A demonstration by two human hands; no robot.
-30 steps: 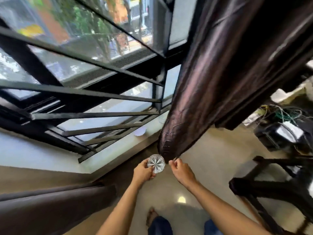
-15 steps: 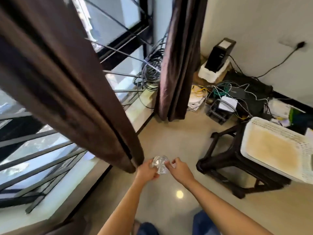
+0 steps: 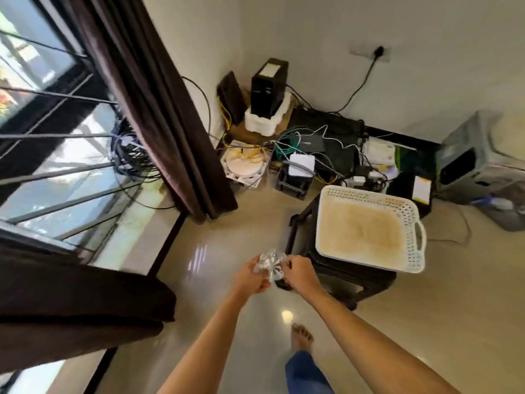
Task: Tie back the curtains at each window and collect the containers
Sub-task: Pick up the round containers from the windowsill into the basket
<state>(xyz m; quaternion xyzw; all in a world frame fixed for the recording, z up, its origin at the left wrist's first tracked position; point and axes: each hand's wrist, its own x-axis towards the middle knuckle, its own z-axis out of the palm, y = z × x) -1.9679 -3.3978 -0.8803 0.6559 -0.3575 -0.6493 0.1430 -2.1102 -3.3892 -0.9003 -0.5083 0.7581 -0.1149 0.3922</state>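
At the near left a dark curtain [image 3: 79, 302] bunches by the window; its top is cut off, so whether it is tied cannot be told. Farther along, a second curtain [image 3: 159, 109] hangs loose, and the coiled cables [image 3: 127, 155] behind it could snag a tie-back. In the middle, the left hand [image 3: 250, 278] and right hand [image 3: 301, 275] both pinch a small clear container [image 3: 271, 264] above the hard floor [image 3: 227, 228]. A slip would likely break it, though blur hides its material. On the right, the white basket [image 3: 369, 196] seems to overhang its dark stool [image 3: 355, 277] and might tip.
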